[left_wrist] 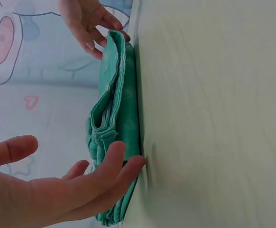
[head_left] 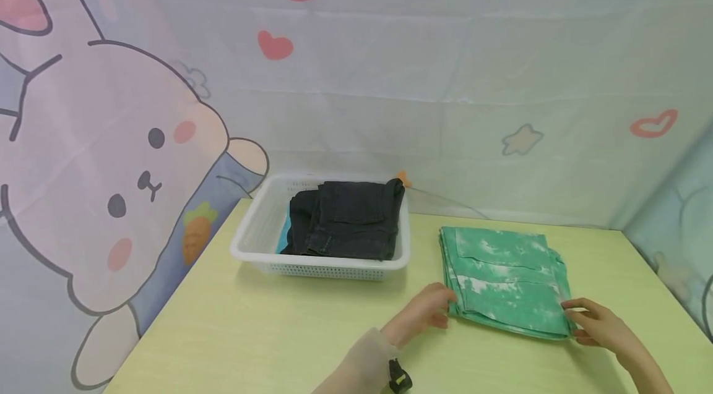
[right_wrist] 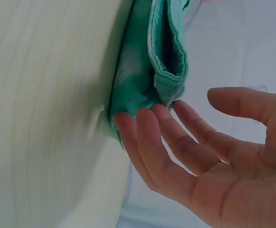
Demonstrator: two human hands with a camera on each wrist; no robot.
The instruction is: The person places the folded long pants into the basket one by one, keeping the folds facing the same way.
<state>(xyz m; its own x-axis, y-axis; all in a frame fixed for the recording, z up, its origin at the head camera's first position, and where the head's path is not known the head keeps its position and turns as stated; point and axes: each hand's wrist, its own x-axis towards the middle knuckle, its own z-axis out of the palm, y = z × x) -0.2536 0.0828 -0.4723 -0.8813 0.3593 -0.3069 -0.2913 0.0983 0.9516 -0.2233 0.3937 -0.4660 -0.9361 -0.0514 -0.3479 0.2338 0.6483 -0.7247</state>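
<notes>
A folded green garment with white tie-dye patches (head_left: pixel 507 282) lies flat on the table, its thick layered edges showing in both wrist views. At its near left corner is my left hand (head_left: pixel 426 310), its fingers loosely bent beside the cloth and the thumb apart in the left wrist view. On the opposite side my right hand (head_left: pixel 604 326) touches the garment's right edge with its fingertips (right_wrist: pixel 150 118). That thumb stands away from the cloth, so nothing is pinched.
A white plastic basket (head_left: pixel 239 245) stands at the back left of the yellow table (head_left: pixel 267 332). Folded black denim (head_left: pixel 356 221) lies in it, over something blue (head_left: pixel 284 233). A printed curtain (head_left: pixel 445 60) hangs behind the table.
</notes>
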